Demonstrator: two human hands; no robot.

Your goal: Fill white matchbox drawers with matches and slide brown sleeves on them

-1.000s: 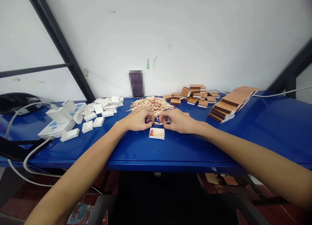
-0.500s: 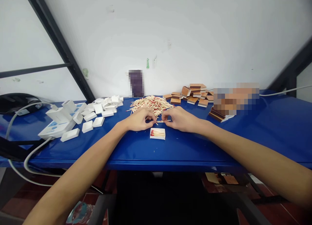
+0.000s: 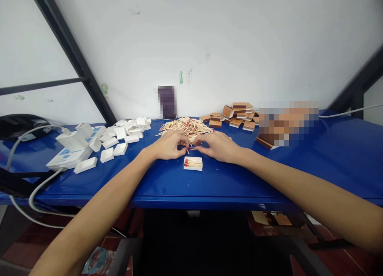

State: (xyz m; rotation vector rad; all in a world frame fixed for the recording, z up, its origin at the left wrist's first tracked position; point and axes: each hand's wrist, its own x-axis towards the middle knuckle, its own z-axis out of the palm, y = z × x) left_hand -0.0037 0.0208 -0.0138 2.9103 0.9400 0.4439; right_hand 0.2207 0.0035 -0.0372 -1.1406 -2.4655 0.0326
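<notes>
A heap of red-tipped matches (image 3: 187, 127) lies on the blue table (image 3: 329, 156) near the wall. My left hand (image 3: 168, 146) and my right hand (image 3: 216, 146) meet at the heap's near edge, fingers pinched together on a few matches (image 3: 189, 148) held between them. Just in front of the hands sits a small white matchbox tray (image 3: 193, 163), partly filled with matches laid side by side.
Several empty white trays (image 3: 119, 137) lie at the left beside larger white boxes (image 3: 72, 148) and a grey cable (image 3: 38, 186). Brown matchbox sleeves (image 3: 236, 115) are piled at the back right, next to a blurred stack. A black frame bar (image 3: 74, 60) slants at the left.
My hands have drawn closer together at the heap's edge, and the matches between them are now pinched in a tighter bunch. The tray has not moved.
</notes>
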